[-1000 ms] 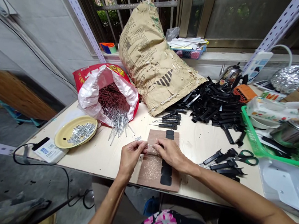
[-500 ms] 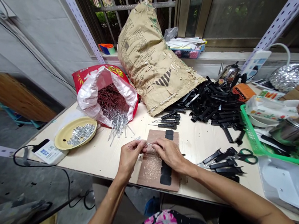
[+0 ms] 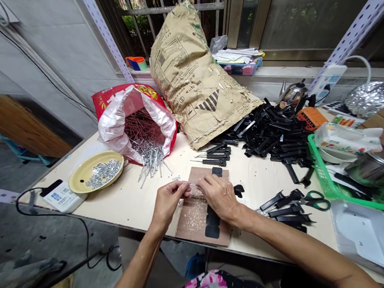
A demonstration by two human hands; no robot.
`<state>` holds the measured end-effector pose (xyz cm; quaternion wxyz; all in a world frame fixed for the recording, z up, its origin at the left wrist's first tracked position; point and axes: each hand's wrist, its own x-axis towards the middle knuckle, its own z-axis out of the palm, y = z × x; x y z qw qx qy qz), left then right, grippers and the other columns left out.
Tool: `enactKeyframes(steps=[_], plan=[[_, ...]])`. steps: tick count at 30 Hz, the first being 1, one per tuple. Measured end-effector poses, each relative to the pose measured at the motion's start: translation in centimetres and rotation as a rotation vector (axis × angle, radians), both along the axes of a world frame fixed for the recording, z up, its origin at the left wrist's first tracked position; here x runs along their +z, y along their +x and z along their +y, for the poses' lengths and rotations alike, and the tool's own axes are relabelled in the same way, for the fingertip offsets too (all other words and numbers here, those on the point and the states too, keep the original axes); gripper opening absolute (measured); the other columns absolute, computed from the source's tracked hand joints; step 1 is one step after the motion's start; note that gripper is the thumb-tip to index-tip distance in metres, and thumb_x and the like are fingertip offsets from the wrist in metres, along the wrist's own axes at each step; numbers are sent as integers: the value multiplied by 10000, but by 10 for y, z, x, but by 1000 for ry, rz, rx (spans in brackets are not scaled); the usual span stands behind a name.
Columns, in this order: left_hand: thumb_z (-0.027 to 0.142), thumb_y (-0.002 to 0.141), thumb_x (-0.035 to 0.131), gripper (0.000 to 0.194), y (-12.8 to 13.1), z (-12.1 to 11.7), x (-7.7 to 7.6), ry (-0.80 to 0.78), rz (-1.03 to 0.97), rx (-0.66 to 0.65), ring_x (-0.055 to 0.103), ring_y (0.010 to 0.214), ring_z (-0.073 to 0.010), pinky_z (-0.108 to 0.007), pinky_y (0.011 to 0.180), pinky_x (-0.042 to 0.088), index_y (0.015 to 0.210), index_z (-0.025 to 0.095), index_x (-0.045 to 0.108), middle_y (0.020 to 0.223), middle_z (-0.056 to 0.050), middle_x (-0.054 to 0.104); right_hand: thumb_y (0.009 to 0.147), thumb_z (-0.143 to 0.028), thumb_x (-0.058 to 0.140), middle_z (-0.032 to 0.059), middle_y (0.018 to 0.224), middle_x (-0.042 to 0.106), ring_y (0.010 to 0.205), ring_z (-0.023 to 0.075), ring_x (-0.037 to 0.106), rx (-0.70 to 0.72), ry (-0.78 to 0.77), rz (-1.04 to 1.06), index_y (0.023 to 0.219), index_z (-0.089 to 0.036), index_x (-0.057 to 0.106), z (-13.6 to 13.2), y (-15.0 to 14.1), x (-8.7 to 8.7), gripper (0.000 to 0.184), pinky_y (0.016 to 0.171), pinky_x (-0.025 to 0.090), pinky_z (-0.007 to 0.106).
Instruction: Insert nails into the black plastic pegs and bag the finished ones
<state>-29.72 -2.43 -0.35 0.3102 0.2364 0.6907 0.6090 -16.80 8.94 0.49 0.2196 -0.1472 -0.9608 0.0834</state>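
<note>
My left hand (image 3: 170, 197) is closed in a pinch, thumb against forefinger, at the end of a thin metal rod (image 3: 192, 184). Whether a smaller piece sits between those fingertips cannot be seen. My right hand (image 3: 219, 196) is closed over a black plastic part (image 3: 238, 190), whose end shows past the back of the hand. The rod bridges the short gap between both hands. Under them lies a brown wooden board (image 3: 189, 231) with black pads (image 3: 212, 231) along its right side and pale crumbs on it.
Left stand a red-and-white sack (image 3: 111, 128) of metal rods and a yellow dish (image 3: 77, 181) of small metal pieces. Behind leans a big paper sack (image 3: 201, 74) beside heaped black parts (image 3: 278, 132). Finished-looking black pieces (image 3: 290, 206), scissors (image 3: 317, 201) and a green basket (image 3: 327, 188) are right.
My right hand has turned slightly, so more of the black part's end shows beyond it. My left hand has shifted very slightly right, still pinching at the rod's end.
</note>
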Motion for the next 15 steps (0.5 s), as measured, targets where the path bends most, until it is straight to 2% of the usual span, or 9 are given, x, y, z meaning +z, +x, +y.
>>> enactKeyframes(steps=[3,5,8,12,15], plan=[[366,720,698,256,1,-1,0,17,-37,-11,571,606,-101,-230,636,480,788,120,685,704,-16,652,922,-197,484,32,811,587,775,154,500,23,99,13,830,-193,592,2,0,2,143,628,287,283],[360,726,695,250,0,-2,1,34,-47,-21,571,608,-100,-231,640,481,800,122,682,710,-12,649,927,-204,476,30,804,586,767,152,501,29,109,28,832,-191,591,3,0,2,150,628,283,285],[355,735,687,240,-2,-3,2,27,14,-30,581,627,-104,-228,653,479,803,124,684,710,-13,653,948,-238,437,23,781,586,740,144,511,42,42,18,831,-188,587,5,0,1,197,620,291,276],[362,735,684,248,-4,-2,4,-11,82,-51,589,632,-113,-231,651,479,794,121,688,695,-18,656,963,-311,402,28,852,600,742,131,535,70,-143,-15,918,-176,581,6,1,1,229,611,326,248],[372,735,680,254,-4,-1,3,-17,74,-73,591,619,-119,-242,644,486,794,125,687,696,-18,659,947,-271,432,44,909,586,770,135,537,100,-167,-45,984,-183,590,6,3,4,184,634,350,239]])
